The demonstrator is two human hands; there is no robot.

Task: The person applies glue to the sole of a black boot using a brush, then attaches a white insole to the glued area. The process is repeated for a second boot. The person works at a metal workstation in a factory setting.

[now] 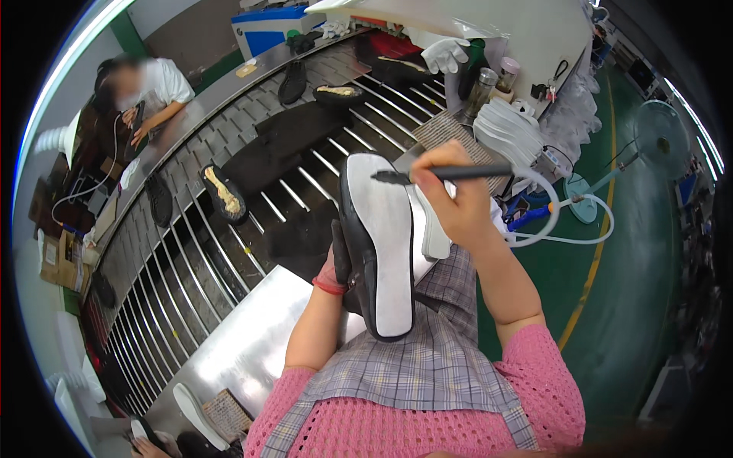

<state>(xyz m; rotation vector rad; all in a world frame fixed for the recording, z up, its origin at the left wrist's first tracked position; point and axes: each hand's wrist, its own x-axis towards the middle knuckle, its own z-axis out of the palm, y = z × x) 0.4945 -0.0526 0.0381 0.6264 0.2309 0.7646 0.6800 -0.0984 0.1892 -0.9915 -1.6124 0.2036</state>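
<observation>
The left hand (336, 267) grips a black shoe (374, 244) from its far side, fingers (340, 252) curled over the edge, so the pale sole faces up just right of them. The right hand (450, 202) has its fingers closed on a dark brush (443, 174), whose tip touches the sole's toe end, left of those fingers. Beyond both hands, more shoes (223, 192) lie on the curved slatted conveyor (229, 252), and a seated person (145, 91) works at its far side.
</observation>
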